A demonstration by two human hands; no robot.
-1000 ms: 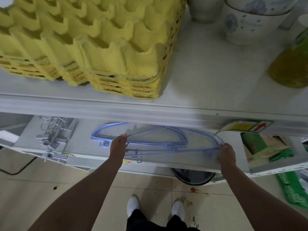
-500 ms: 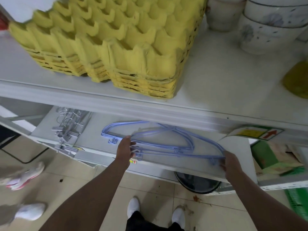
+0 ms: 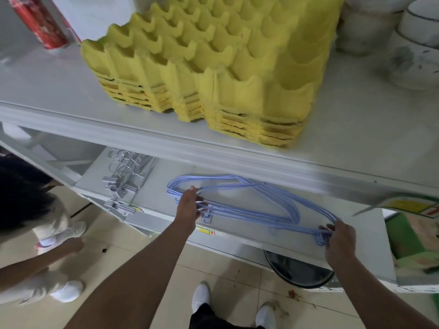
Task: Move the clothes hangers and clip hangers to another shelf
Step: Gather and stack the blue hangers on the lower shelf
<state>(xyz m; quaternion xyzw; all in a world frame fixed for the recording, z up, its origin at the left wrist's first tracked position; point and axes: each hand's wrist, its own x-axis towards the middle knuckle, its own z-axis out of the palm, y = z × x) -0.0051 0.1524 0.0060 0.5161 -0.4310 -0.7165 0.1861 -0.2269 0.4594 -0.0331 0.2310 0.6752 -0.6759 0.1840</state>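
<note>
Now both hands, left hand (image 3: 190, 205) and right hand (image 3: 340, 241), grip the blue hangers (image 3: 256, 205) near the lower shelf (image 3: 237, 231) front edge, probably tangled, so some may slip.

floor (image 3: 147, 276): pale tiles, stained | shelving (image 3: 166, 143): white metal, two tiers | light: dim, perhaps indoor

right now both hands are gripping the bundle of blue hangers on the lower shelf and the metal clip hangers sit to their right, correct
Not quite. In the head view the metal clip hangers sit to the left of the blue hangers, not the right. The rest holds: the left hand and right hand each grip an end of the bundle on the lower shelf.
</note>
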